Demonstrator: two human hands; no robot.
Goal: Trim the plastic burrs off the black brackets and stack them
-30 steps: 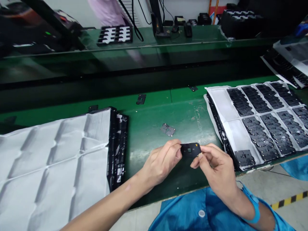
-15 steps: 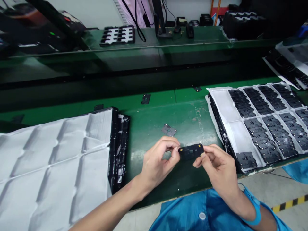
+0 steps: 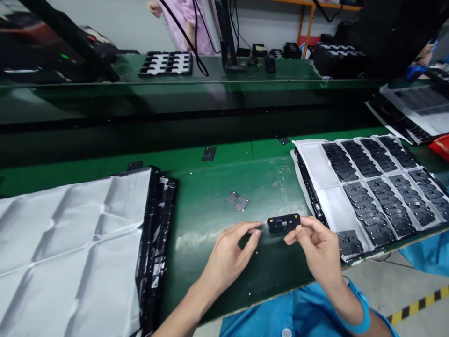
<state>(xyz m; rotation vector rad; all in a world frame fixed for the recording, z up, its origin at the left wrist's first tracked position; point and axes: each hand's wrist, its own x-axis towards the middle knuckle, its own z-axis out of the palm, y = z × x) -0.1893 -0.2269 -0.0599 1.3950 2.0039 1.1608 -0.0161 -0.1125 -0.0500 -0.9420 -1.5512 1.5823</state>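
Between thumb and fingers, my right hand (image 3: 317, 245) grips one end of a small black plastic part (image 3: 283, 224) with yellow patches at its upper corners. My left hand (image 3: 233, 250) is just left of that part and apart from it, thumb and fingers parted around nothing. A flat grey-black part (image 3: 238, 201) lies on the green bench beyond my left hand. To the right, a white-lined tray (image 3: 314, 161) bears rows of similar black parts (image 3: 361, 201), with a single one in its near left pocket.
A stack of trays topped by a white sheet (image 3: 66, 248) fills the left side. Two dark parts lie farther back, one a flat piece (image 3: 209, 154). A raised green shelf (image 3: 115, 100) runs behind, holding a slotted tray (image 3: 166, 63). Someone in a pink garment (image 3: 185, 28) stands beyond.
My left hand has let go of the black part and drawn slightly away from it. My right hand still holds it. The whole view has shifted a little.
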